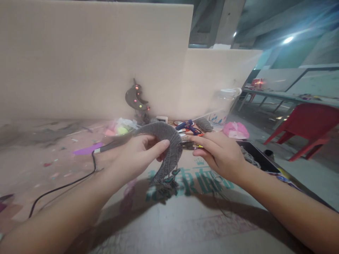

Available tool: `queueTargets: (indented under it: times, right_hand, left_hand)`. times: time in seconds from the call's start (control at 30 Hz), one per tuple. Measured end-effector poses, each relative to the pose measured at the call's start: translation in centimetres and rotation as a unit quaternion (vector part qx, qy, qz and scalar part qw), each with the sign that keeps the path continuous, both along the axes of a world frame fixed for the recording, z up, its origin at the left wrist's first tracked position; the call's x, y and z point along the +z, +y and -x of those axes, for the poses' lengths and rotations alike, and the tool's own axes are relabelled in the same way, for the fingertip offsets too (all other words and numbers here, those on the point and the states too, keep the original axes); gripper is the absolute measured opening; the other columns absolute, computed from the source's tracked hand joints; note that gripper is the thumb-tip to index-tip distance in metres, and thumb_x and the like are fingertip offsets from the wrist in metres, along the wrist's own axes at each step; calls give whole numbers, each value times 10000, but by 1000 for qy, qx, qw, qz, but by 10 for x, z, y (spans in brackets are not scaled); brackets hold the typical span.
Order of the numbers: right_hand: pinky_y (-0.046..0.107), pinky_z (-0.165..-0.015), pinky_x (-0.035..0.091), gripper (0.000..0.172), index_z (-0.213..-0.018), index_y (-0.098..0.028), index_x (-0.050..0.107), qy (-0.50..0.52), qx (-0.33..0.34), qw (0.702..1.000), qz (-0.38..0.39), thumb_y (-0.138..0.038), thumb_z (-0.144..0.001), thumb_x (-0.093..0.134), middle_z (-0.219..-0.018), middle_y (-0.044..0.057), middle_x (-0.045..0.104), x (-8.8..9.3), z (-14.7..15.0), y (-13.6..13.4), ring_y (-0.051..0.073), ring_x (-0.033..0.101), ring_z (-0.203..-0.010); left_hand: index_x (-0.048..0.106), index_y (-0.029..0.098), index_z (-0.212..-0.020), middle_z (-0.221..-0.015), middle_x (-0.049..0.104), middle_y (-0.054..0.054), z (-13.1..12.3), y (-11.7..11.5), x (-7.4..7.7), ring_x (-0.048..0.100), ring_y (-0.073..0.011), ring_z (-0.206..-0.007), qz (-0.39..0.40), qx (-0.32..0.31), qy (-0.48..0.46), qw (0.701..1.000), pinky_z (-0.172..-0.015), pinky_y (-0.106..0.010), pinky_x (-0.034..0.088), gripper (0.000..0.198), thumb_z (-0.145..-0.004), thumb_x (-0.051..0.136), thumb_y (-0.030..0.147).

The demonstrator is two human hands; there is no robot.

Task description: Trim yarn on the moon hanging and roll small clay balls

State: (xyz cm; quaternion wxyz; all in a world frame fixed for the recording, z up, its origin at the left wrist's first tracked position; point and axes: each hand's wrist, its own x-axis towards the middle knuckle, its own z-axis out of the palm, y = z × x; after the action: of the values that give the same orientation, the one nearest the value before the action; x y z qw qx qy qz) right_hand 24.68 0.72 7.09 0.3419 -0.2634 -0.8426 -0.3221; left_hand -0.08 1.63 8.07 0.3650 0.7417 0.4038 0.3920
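Observation:
My left hand [148, 150] is closed on a grey, yarn-wrapped crescent [169, 135], thumb on its front face and fingers behind. Small dark pieces and a frayed tassel [169, 187] hang at the crescent's lower end. In my right hand [222, 155] is a small hand tool [187, 144] with dark metal jaws and a bit of yellow at the grip. Its tip reaches the crescent's outer right edge; blur hides whether they touch. The fingers cover most of the tool, so I cannot tell whether it is pliers or scissors.
A finished-looking crescent [135, 98] with coloured dots is against the pale board [92, 60]. Behind my hands lie a blue glue gun [185, 124], a lidded clear jug [224, 106] and a pink bundle [235, 129]. A black tray [261, 158] holds cord. A black cable [60, 187] crosses the left.

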Motion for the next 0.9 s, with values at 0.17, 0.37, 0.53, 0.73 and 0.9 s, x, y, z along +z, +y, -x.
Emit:
queueTargets:
  times: [0.17,0.37,0.53,0.73,0.9]
  right_hand:
    - [291,-640,441,359,-1044,-97,673,-9,1,1000,-6,-355,-1037,425,-771,83,672,0,0,1,181,596,-707]
    - [287,-654,455,310,-1020,-111,678,-2,18,1000,-10,-329,-1027,457,-772,82,693,-3,0,1,176,616,-711]
    - [292,-724,512,340,-1142,-154,665,87,6,992,87,-374,-1031,431,-887,88,725,0,-7,0,191,674,-802]
    - [428,-936,531,356,-1253,-181,640,165,-88,945,269,-324,-1005,428,-1200,126,707,-21,-17,37,278,664,-1112]
    - [455,-1048,484,478,-1415,-180,513,118,-53,918,375,-229,-940,488,-1377,141,610,-60,-11,59,269,590,-1258]
  left_hand:
    - [623,172,-656,-610,621,11,0,-2,2,577,-130,-601,4,1,8,1000,-591,-238,469,357,-886,582,441]
    - [618,177,-643,-597,616,7,-1,-2,2,580,-141,-594,-3,-4,6,1000,-588,-249,469,350,-880,580,432]
    - [626,178,-639,-603,639,-1,0,4,-1,597,-147,-598,-7,25,22,999,-609,-255,466,373,-884,579,455]
    - [640,174,-684,-637,677,-30,10,24,-6,614,-170,-579,-19,83,16,996,-575,-275,473,391,-860,592,520]
    - [707,149,-901,-812,744,-65,15,37,-13,681,-216,-749,-44,70,-19,996,-712,-316,525,425,-856,600,558]
